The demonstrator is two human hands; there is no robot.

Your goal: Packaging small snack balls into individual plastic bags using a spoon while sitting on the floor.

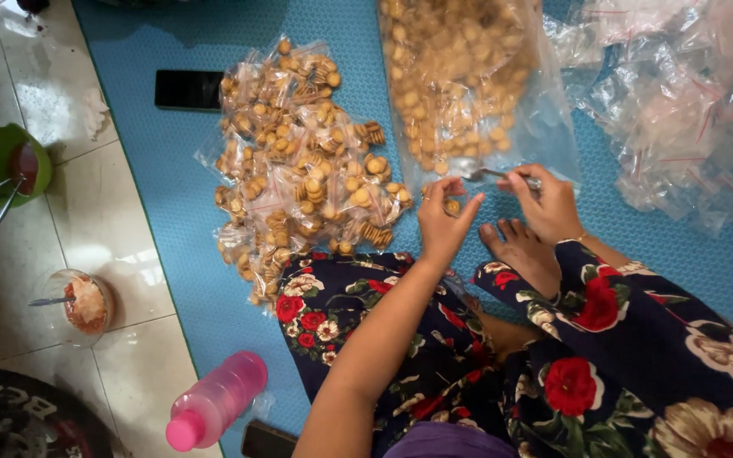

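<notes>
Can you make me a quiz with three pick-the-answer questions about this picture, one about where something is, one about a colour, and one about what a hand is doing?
1. Where does the pile of filled cookie packets lie?
A. on the blue mat
B. on the white tiles
C. in the green bowl

2. What colour is the lying bottle?
A. yellow
B. pink
C. black

3. What does the right hand hold?
A. a phone
B. nothing
C. a metal spoon

Answers:
1 A, the packets rest on the blue mat.
2 B, bottle and cap are pink.
3 C, the fingers pinch the spoon at the big cookie bag.
</notes>
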